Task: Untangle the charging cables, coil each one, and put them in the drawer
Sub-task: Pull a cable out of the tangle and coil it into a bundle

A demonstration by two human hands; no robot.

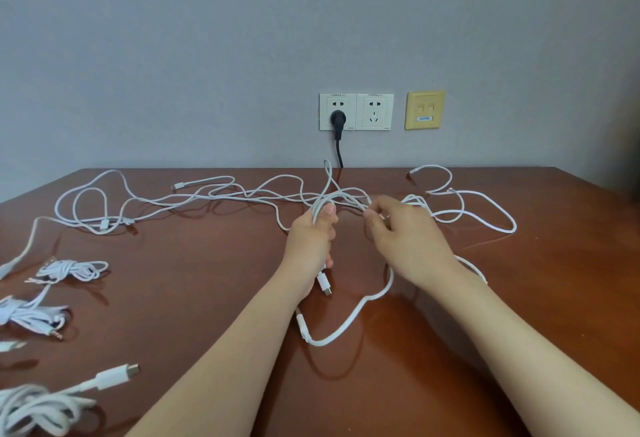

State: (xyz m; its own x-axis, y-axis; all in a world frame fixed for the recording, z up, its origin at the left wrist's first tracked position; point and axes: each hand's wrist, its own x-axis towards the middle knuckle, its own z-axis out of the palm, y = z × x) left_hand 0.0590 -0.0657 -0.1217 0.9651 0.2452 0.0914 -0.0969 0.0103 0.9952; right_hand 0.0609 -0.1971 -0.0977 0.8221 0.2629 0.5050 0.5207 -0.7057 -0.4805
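Left hand (313, 232) clenched round gathered loops of a white cable (320, 204), its plug (325, 284) hanging below. Right hand (405, 239) pinching a strand just beside, over the far middle of the table (207, 298). Step: coiling one cable out of the tangle (249, 192). The next move likely needs slack drawn free of crossings. No drawer in view. Print on the wall sockets (356, 112) and the label (424, 118) on the yellow plate (412, 109) are unreadable.

Bare table (214, 284) between coiled bundles (72, 269) and tangled cables (214, 194) — passable.
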